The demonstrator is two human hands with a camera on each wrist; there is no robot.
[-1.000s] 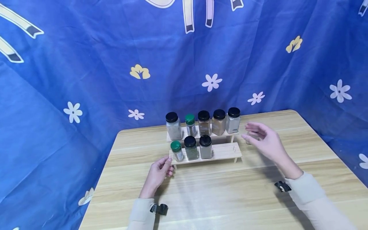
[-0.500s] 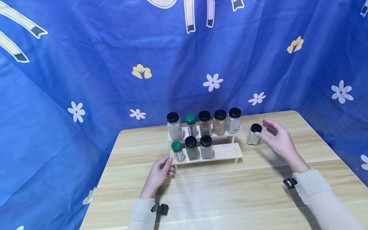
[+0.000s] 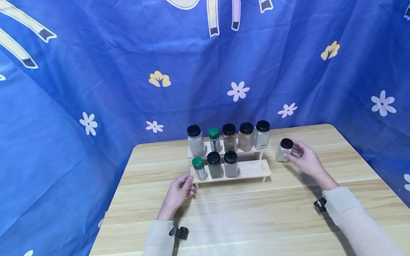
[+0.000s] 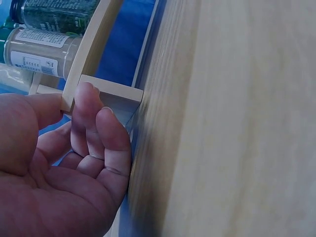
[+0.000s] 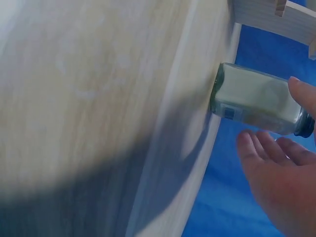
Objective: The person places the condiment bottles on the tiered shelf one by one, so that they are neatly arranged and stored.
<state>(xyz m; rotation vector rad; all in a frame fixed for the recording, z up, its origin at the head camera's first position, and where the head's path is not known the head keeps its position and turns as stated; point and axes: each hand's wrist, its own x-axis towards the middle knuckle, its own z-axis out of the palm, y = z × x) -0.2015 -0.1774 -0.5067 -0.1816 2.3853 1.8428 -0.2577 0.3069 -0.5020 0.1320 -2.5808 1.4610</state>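
Observation:
A two-tier wooden rack (image 3: 253, 170) stands on the table, with spice jars on both steps. My left hand (image 3: 177, 192) holds its front left corner; in the left wrist view the thumb (image 4: 47, 109) lies on the step's edge and curled fingers lie by the leg. Right of the rack, a black-lidded spice jar (image 3: 282, 153) of pale powder stands upright on the table. My right hand (image 3: 305, 160) is around this jar, thumb on its near side. In the right wrist view the fingers (image 5: 271, 148) curve close beside the glass; their contact is hard to tell.
The upper step bears several jars, including a green-capped one (image 3: 214, 139) and a brown one (image 3: 229, 138). On the lower step are a green-capped jar (image 3: 199, 168) and two black-lidded ones. A blue curtain (image 3: 192, 99) hangs behind the wooden table (image 3: 243, 217).
My right hand first drew back rightward from in front of the pale jar, uncovering it, then came in around it with thumb and fingers nearer together. The left hand stayed at the rack's corner.

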